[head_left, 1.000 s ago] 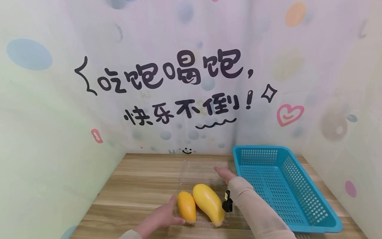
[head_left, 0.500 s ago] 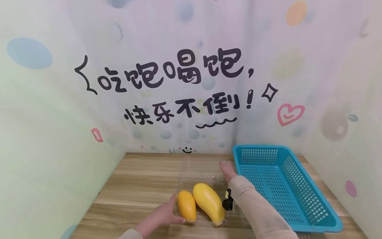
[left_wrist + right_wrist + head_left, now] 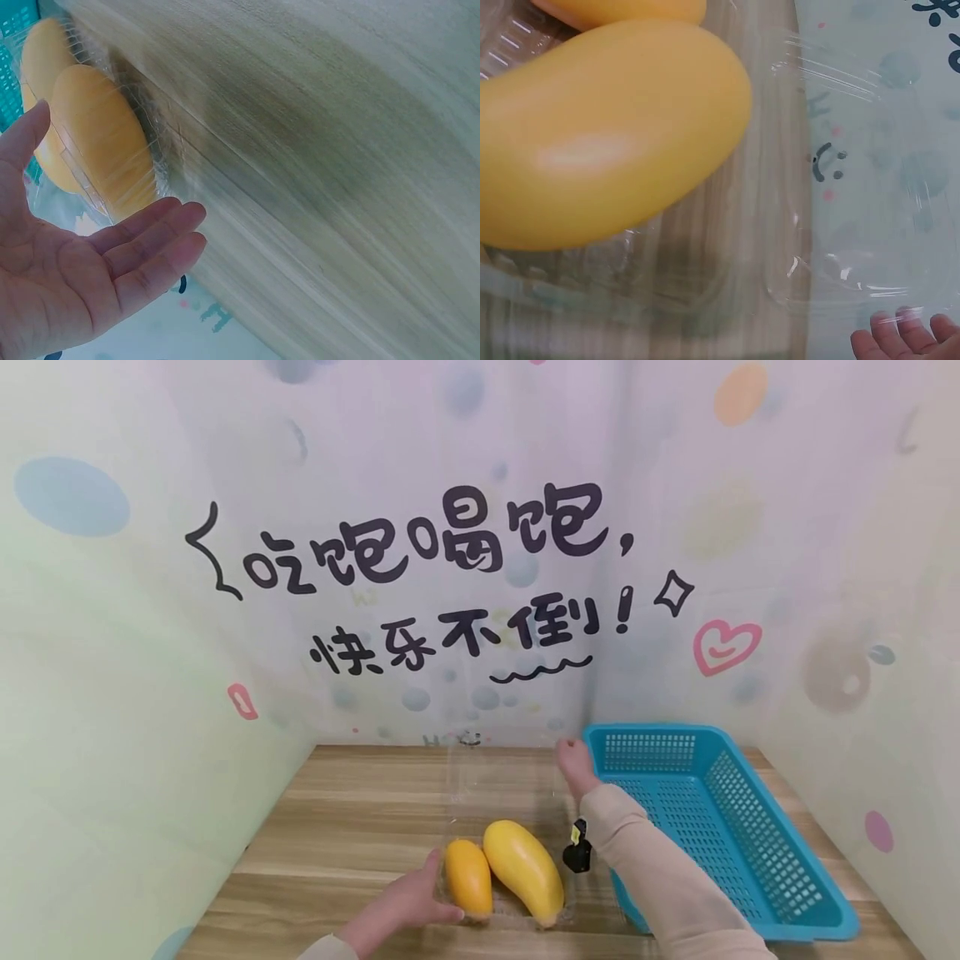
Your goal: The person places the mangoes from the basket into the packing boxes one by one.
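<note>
Mangoes (image 3: 522, 867) in clear container (image 3: 513, 907), long axes roughly near-to-far

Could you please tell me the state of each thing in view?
Clear container: open, upright
Lid: open, standing up
Smaller mango: lying in container
Larger mango: lying beside smaller mango
Blue basket: upright
Left hand: fingers extended, beside container
Right hand: fingers loosely bent, at lid's edge
</note>
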The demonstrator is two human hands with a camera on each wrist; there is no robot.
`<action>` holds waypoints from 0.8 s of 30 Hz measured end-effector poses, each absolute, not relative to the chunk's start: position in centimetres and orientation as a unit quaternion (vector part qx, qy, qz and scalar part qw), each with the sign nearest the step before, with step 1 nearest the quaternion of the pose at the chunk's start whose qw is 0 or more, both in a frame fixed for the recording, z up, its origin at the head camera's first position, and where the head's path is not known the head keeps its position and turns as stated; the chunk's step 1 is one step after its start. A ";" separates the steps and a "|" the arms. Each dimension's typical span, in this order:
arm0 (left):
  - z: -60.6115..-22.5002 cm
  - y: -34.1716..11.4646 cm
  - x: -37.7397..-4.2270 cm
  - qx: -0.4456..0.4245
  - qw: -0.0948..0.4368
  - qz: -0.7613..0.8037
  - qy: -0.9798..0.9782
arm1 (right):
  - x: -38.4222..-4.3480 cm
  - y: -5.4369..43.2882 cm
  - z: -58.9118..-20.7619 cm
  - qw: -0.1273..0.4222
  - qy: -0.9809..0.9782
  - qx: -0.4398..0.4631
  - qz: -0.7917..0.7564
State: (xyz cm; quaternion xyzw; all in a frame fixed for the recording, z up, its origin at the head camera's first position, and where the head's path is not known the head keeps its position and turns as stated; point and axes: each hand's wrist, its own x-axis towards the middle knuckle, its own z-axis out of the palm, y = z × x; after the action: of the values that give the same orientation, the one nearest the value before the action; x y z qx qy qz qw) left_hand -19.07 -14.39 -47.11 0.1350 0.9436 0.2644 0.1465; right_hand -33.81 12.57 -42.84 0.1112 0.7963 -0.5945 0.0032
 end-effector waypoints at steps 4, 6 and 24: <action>-47.2 -14.3 -19.1 0.133 0.146 0.261 0.945 | -33.9 13.1 -41.8 0.003 0.807 0.103 -0.582; -47.2 -14.3 -19.2 0.132 0.148 0.262 0.945 | -33.8 13.5 -41.3 0.002 0.811 0.093 -0.578; -47.2 -14.3 -19.2 0.134 0.144 0.254 0.947 | -31.3 14.5 -37.6 -0.032 0.897 -0.008 -0.441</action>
State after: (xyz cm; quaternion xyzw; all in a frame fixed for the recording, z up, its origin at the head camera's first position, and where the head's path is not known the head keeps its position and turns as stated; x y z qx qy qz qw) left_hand -19.16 -14.28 -47.24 0.1340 0.9468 0.2545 0.1442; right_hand -31.27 14.46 -37.63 -0.0079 0.8971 -0.4406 -0.0315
